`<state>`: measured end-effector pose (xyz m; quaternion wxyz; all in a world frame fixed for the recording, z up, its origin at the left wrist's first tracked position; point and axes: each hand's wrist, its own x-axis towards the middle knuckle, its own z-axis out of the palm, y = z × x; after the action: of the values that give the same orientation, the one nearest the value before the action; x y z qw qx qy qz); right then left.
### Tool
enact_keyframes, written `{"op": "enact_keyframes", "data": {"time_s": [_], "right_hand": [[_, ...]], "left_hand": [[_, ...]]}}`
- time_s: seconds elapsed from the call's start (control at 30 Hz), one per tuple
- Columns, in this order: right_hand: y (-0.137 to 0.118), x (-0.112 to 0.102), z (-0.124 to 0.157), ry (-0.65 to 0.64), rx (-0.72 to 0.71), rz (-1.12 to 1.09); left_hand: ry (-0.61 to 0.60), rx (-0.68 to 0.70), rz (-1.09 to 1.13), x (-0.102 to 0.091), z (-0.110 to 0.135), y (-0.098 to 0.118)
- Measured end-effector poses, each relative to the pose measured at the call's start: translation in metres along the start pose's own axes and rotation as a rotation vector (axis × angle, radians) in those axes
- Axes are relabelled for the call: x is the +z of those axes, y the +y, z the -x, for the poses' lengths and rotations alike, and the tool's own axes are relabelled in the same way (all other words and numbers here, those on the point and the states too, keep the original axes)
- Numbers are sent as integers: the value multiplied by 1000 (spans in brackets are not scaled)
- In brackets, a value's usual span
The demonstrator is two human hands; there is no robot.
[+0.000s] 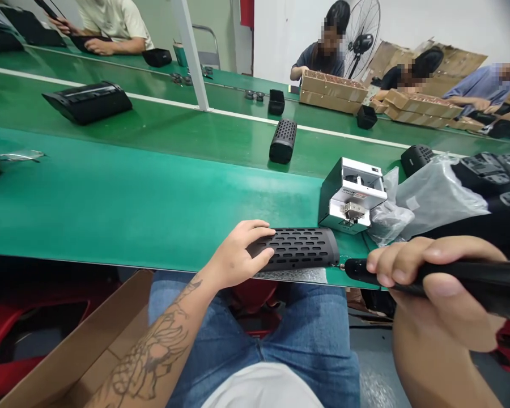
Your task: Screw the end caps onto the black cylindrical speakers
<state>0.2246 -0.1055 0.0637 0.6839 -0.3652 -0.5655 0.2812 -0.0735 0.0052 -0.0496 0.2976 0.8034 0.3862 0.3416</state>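
A black slotted speaker housing [304,248] lies on its side near the front edge of the green table, partly over a strip of bubble wrap [297,276]. My left hand [242,252] grips its left end, fingers over the top and thumb in front. In my right hand [433,277] is a black electric screwdriver [361,271], held level with fingers wrapped round its body. Its bit points left and meets the right end of the housing, low near the corner. The exact contact point is too small to make out.
A white and black screw feeder [352,195] stands behind the housing. Right of it are clear plastic bags [442,190] and stacked black parts [505,187]. More housings [283,141] lie on the green belt beyond. Several people work across it, near cardboard boxes [332,90].
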Motion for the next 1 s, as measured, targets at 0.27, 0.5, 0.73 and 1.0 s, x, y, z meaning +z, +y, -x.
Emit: {"op": "enact_keyframes", "data": {"time_s": [0.27, 0.5, 0.73, 1.0], "right_hand": [[22, 0, -1, 4, -3, -65], [32, -2, -7, 21, 7, -56], [38, -2, -13, -75, 11, -104], [44, -16, -21, -210, 72, -164]], "left_hand": [[2, -1, 22, 2, 1, 1], [9, -1, 17, 1, 3, 0], [-4, 21, -14, -1, 3, 0], [-51, 29, -54, -4, 3, 5]]}}
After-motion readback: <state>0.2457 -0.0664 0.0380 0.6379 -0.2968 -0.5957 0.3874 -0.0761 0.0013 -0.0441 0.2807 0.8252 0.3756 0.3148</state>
